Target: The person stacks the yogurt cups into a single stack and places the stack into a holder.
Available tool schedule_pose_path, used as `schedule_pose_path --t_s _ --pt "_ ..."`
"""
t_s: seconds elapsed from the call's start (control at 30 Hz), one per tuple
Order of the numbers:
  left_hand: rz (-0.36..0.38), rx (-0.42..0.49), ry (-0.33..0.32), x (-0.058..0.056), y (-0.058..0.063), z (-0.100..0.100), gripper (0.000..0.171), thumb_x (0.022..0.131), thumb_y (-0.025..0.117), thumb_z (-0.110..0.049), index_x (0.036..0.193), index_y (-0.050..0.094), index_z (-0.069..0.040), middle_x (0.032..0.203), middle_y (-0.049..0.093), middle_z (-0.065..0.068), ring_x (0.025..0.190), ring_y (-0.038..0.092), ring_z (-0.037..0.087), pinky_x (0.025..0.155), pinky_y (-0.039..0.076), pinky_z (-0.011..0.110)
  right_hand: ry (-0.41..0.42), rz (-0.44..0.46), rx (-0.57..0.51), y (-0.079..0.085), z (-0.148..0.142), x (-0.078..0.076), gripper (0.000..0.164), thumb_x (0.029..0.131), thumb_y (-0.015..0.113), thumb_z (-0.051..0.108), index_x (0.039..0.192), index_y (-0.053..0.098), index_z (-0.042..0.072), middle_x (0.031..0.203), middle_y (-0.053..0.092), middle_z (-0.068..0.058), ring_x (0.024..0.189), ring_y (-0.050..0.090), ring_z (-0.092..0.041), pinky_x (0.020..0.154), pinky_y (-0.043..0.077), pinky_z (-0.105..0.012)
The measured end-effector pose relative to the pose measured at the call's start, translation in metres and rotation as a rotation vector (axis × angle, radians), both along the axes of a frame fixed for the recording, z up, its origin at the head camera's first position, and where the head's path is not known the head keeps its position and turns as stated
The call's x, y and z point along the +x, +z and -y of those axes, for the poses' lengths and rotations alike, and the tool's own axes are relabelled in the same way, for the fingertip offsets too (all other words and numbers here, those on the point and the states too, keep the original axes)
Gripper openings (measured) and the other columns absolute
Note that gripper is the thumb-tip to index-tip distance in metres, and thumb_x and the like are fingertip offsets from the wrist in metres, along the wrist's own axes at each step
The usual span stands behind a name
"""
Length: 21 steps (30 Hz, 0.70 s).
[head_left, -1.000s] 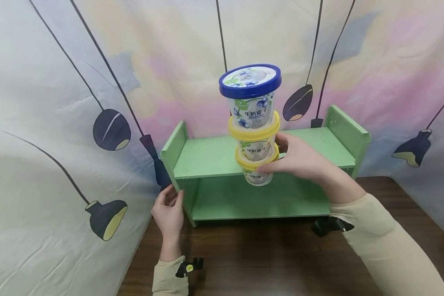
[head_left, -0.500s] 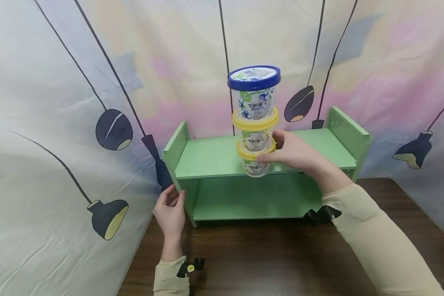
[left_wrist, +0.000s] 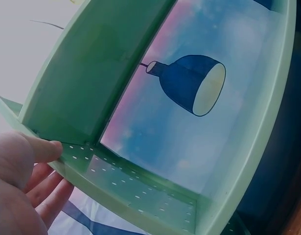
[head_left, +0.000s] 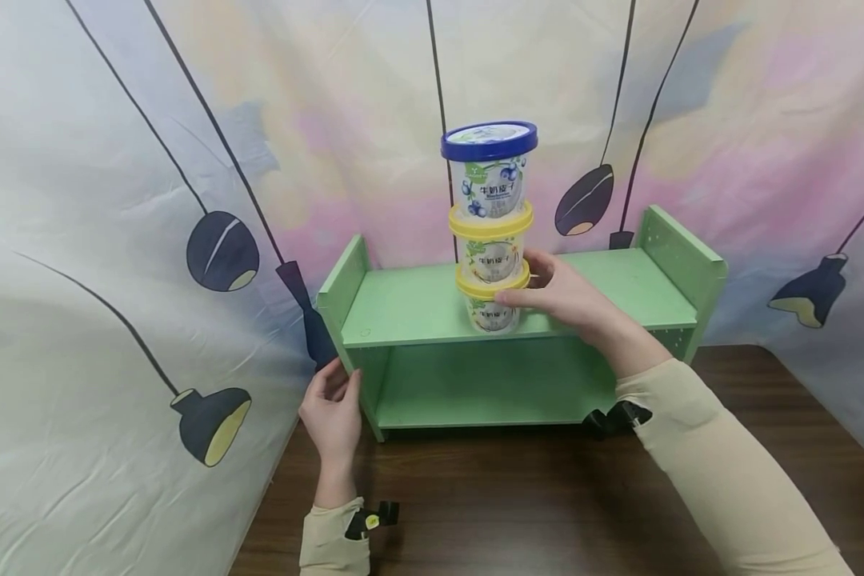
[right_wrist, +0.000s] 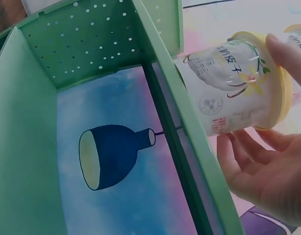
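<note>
Three paper tubs stand in an upright stack over the upper board of a green two-tier shelf (head_left: 403, 308). On top is a blue-lidded tub (head_left: 493, 188) with blueberries printed on it. Below come a yellow-lidded tub (head_left: 491, 256) and a second yellow-lidded tub, the bottom one (head_left: 493, 316). My right hand (head_left: 583, 304) grips the bottom tub from the right, thumb in front near its lid. In the right wrist view the base of this bottom tub (right_wrist: 228, 88) is at the upper board's edge; whether it touches is unclear. My left hand (head_left: 334, 416) pinches the shelf's left side panel (left_wrist: 86, 178).
The shelf stands on a dark brown wooden table (head_left: 475, 496). Its lower board (head_left: 490, 392) lies beneath the tubs, and a raised right side panel (head_left: 684, 240) bounds the upper board. Behind hangs a cloth backdrop (head_left: 374, 120) printed with lamps.
My right hand has carried the stack slightly left and away from me, over the upper board; the stack now leans less. The left hand has stayed on the side panel.
</note>
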<state>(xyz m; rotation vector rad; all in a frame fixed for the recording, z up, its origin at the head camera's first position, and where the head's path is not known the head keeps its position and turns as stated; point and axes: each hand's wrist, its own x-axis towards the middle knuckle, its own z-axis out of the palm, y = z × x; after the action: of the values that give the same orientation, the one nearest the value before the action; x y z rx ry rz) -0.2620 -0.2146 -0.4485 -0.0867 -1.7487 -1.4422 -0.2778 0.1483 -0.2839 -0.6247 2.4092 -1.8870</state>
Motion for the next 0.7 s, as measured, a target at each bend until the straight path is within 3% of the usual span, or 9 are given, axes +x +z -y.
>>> schedule_pose_path --t_s 0.13,0.23,0.37,0.53,0.7 --pt "-0.016 -0.015 0.021 0.012 0.014 -0.01 0.03 0.092 0.079 0.011 0.122 0.074 0.009 0.107 0.075 0.025 0.093 0.076 0.035 0.08 0.06 0.015 -0.052 -0.017 -0.018 -0.002 0.002 0.0 0.081 0.093 0.084 0.021 0.163 0.044 0.011 0.151 0.059 -0.011 0.136 0.056 -0.032 0.118 0.041 -0.051" --pt "-0.026 -0.02 0.021 0.021 0.026 -0.016 0.029 0.091 0.077 0.015 0.12 0.073 0.014 0.106 0.074 0.029 0.092 0.075 0.043 0.08 0.06 0.015 -0.096 0.012 -0.057 -0.002 0.004 0.001 0.088 0.093 0.085 0.021 0.166 0.037 0.009 0.155 0.057 -0.012 0.14 0.053 -0.031 0.12 0.039 -0.05" --pt "-0.032 -0.012 0.013 0.021 0.025 -0.017 0.029 0.09 0.077 0.015 0.119 0.073 0.014 0.105 0.075 0.029 0.092 0.075 0.044 0.08 0.061 0.017 -0.134 0.045 -0.105 -0.003 0.005 0.0 0.095 0.093 0.086 0.021 0.168 0.029 0.007 0.16 0.052 -0.014 0.146 0.049 -0.029 0.123 0.036 -0.05" --pt "-0.039 -0.013 0.015 0.019 0.023 -0.016 0.029 0.09 0.078 0.015 0.119 0.074 0.013 0.105 0.075 0.028 0.091 0.076 0.04 0.08 0.061 0.017 -0.135 0.008 -0.102 -0.005 0.006 0.0 0.087 0.094 0.084 0.021 0.167 0.037 0.009 0.158 0.054 -0.013 0.144 0.052 -0.03 0.121 0.04 -0.05" --pt "-0.045 -0.012 0.017 0.018 0.021 -0.014 0.029 0.09 0.078 0.015 0.119 0.074 0.013 0.105 0.075 0.028 0.091 0.076 0.04 0.08 0.061 0.017 -0.155 0.019 -0.121 -0.007 0.008 -0.001 0.087 0.095 0.084 0.022 0.166 0.036 0.009 0.158 0.054 -0.013 0.145 0.051 -0.028 0.12 0.041 -0.049"
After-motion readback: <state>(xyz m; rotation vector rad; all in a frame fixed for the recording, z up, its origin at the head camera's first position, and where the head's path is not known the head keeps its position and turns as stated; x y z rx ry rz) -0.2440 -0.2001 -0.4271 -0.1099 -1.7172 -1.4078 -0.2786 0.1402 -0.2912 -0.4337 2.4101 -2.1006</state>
